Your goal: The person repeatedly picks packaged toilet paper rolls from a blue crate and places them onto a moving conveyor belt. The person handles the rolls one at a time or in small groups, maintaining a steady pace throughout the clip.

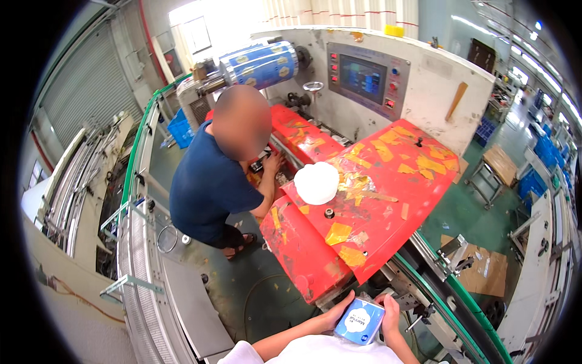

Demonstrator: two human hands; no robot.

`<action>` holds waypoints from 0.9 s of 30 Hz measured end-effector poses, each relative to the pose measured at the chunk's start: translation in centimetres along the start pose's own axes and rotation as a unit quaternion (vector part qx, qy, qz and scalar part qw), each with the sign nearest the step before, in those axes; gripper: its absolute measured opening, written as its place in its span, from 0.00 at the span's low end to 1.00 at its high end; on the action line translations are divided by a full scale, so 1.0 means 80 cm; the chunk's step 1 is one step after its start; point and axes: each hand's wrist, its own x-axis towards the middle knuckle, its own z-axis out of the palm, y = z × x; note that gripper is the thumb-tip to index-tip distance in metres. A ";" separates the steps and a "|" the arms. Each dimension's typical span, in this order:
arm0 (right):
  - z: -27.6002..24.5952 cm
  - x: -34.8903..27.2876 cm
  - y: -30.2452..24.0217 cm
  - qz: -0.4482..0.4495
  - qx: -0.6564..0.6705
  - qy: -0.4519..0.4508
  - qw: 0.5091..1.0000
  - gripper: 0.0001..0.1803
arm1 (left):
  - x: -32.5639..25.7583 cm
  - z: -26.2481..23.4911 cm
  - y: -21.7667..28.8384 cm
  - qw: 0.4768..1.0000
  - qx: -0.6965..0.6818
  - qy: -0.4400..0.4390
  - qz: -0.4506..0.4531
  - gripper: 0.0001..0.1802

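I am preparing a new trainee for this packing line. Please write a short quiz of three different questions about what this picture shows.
1. True or false: the person wearing the camera holds the blue and white packet with only one hand.
2. What lies on top of the red machine cover?
A. a white cap-like object
B. a green bottle
C. a black glove
3. Fill in: the co-worker in the dark blue shirt reaches one hand into the ____.

Key:
1. False. The left hand and the right hand both grip it.
2. A, the white cap-like object.
3. machine, beside the red cover.
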 end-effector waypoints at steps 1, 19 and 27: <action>0.004 0.003 0.001 -0.048 -0.017 -0.007 0.999 0.24 | 0.002 -0.002 0.001 1.000 0.011 0.005 -0.005 0.35; 0.027 -0.013 -0.003 -0.046 -0.009 -0.043 0.998 0.27 | 0.002 -0.034 -0.014 0.998 0.045 -0.012 -0.034 0.36; 0.037 -0.010 -0.008 -0.062 0.017 -0.050 0.997 0.22 | -0.001 -0.040 -0.010 0.998 0.056 -0.024 -0.009 0.35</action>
